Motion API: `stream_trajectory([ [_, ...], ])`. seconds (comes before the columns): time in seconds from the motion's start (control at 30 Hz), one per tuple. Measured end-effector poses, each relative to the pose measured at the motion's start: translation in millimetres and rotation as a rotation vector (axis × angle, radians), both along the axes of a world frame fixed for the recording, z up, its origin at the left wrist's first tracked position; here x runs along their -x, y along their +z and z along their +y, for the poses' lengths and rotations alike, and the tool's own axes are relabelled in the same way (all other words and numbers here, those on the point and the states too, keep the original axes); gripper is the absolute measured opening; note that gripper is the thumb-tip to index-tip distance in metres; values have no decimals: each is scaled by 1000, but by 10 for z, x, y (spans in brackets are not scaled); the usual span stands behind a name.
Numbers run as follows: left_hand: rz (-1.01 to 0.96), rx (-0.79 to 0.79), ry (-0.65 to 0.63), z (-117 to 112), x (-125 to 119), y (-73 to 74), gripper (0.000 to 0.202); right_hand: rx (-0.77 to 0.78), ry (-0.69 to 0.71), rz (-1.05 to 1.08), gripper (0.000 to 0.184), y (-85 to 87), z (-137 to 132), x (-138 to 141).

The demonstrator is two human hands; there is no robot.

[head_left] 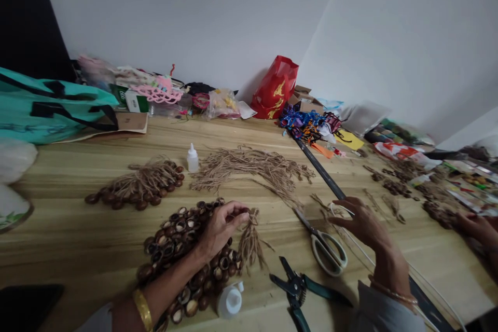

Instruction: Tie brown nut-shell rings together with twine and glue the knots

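Observation:
My left hand (221,228) pinches its fingertips together above a heap of hollow brown nut-shell beads (177,249), beside a tuft of jute twine (251,241) that rises to the fingers. What the fingers grip is partly hidden. My right hand (361,223) hangs with its fingers apart over the wooden table (78,228), nothing in it. White-handled scissors (324,249) lie just below it, next to a thin white wire (350,233). Green-handled wire pliers (299,288) lie nearer me.
Twine-tied beads (140,187), loose twine (249,171), a white glue bottle (192,160) and a long dark ruler (321,171) lie on the table. A co-worker's hand (478,228) works at the right. A teal bag (46,106) and red bag (274,88) stand behind.

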State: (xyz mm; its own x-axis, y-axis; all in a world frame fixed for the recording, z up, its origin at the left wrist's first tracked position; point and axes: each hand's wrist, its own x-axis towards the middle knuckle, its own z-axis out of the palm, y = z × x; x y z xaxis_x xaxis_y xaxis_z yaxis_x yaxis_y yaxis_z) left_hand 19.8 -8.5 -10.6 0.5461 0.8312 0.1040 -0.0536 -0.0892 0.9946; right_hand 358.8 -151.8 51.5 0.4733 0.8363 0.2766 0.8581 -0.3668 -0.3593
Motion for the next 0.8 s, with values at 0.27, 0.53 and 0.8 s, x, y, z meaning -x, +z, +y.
stream_trajectory([
  [0.27, 19, -27, -26, -4, 12, -25, 23, -108, 466, 74, 38, 29, 418, 789],
  [0.53, 45, 26, -47, -8, 4, 10, 19, -145, 782, 262, 32, -116, 579, 1633],
  [0.8, 3, 70, -72, -16, -8, 21, 14, -159, 864, 319, 26, -313, 651, 1720],
])
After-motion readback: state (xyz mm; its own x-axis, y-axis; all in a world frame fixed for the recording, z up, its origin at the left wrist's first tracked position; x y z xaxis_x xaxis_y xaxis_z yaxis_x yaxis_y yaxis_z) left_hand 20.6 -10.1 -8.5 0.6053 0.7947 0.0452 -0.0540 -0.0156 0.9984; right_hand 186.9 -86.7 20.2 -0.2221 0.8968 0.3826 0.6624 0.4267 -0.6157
